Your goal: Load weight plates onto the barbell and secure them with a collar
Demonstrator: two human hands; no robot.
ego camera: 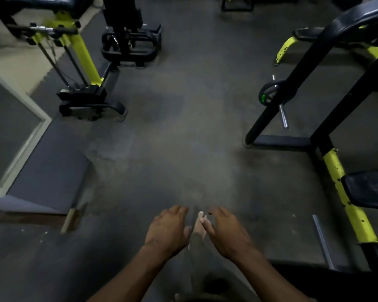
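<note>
Both forearms reach forward toward 12 o'clock, palms down. Left hand [169, 228] and right hand [225, 231] close together, fingers [179, 209] loosely curled, empty.

Dark gym floor [172, 131], machines [90, 99] standing.

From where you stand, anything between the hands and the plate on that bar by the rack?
Mostly bare floor lies between both hands, left hand and right hand, and the weight plate. But the rack's slanted black upright crosses in front of the plate, so reach around it.
</note>
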